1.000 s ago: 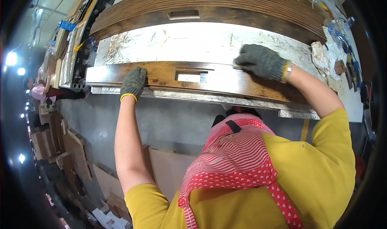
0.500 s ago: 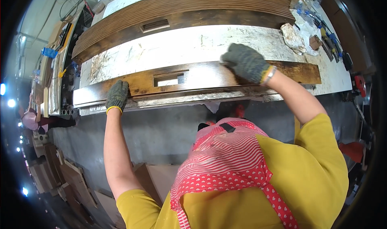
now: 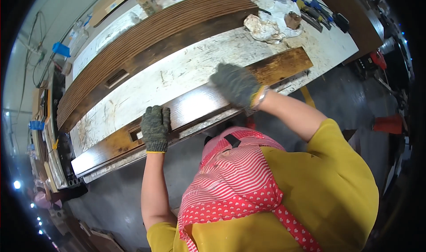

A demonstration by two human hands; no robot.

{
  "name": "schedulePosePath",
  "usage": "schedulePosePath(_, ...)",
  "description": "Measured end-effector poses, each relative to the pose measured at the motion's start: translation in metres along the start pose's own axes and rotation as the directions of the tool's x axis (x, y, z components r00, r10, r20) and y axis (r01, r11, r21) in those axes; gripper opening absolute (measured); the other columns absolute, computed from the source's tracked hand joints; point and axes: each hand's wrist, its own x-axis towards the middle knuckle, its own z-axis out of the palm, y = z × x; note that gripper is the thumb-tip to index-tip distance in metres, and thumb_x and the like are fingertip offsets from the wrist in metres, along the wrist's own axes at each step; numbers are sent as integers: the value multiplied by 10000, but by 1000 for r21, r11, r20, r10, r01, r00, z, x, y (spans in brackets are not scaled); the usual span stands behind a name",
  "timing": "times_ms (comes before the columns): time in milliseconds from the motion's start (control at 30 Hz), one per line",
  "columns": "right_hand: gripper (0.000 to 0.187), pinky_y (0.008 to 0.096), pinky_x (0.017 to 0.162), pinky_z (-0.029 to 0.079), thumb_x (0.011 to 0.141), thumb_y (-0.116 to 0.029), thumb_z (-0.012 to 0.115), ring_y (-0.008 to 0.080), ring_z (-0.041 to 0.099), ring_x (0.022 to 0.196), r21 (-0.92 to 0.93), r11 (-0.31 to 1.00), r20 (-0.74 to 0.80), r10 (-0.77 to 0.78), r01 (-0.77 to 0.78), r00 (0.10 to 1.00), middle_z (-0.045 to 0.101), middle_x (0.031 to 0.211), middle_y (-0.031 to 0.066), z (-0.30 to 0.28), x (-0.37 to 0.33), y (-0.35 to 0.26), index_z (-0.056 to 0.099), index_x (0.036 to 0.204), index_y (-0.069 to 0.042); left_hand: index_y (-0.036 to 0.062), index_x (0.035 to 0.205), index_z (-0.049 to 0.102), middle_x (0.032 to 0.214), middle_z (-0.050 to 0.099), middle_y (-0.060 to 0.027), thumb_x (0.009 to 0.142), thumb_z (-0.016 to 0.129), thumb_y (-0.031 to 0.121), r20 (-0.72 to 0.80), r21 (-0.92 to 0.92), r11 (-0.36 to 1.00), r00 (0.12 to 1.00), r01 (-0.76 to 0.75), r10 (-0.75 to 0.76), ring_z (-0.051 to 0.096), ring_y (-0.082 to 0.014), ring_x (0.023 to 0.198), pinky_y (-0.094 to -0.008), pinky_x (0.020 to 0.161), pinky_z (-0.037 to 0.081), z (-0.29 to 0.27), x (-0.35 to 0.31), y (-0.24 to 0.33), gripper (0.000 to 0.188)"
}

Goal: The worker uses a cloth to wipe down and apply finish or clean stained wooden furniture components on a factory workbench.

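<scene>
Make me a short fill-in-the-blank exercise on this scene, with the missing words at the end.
1. The left hand and the right hand both wear dark knitted ____.
2. Of the two, the hand nearer the rectangular cutout in the wooden board is the ____ one.
3. The striped apron has a red trim patterned with small pale ____.
4. The person's shirt is ____ in colour.

Missing words: gloves; left; hearts; yellow.

From the head we look steeply down through the left of two side-by-side fisheye cameras, facing over the striped apron (image 3: pixel 235 172) toward the white bench (image 3: pixel 186 65), which slants across our view. The yellow shirt (image 3: pixel 324 181) sits nearest us; the left hand (image 3: pixel 155 125) and right hand (image 3: pixel 236 84) are farther off.
</scene>
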Motion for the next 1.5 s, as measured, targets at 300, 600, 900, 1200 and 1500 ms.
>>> schedulePosePath(300,201,462,808,487,874,-255,564,344,605,881,-18,996,-93,81,-83,992,620,858,170,-7,-5,14,645,926,-79,24,875,603,848,579,-209,934,577,275,-101,-59,996,993,-70,64,556,-409,819,-478,722,442,7,3,7,259)
schedulePosePath(600,243,448,847,498,881,-275,561,335,630,940,-282,854,9,457,-436,889,663,931,179,-63,-66,110,662,885,-54,4,860,608,865,593,-215,933,582,269,-131,-59,998,991,-19,11,559,-407,821,-477,733,444,8,0,3,276)
schedulePosePath(900,191,432,775,496,852,-236,541,336,612,821,-164,978,-15,127,-127,992,608,910,181,-19,-22,52,623,877,-65,27,811,582,809,569,-197,926,601,228,-139,-38,999,990,12,-18,549,-389,760,-476,685,437,10,-4,1,233)
schedulePosePath(1200,228,445,802,492,852,-268,573,345,602,915,-383,810,-38,467,-445,883,606,930,175,-83,-114,230,672,947,-87,21,815,580,801,565,-194,927,604,220,-179,-48,999,984,17,-26,558,-393,757,-467,684,445,12,1,8,230)
schedulePosePath(1500,165,433,771,502,821,-248,600,315,610,863,-613,771,-81,156,-173,984,612,919,145,-28,-136,270,660,877,-105,-6,816,554,797,546,-213,947,572,201,-148,-32,999,988,28,-32,535,-400,751,-463,674,424,12,-1,5,245)
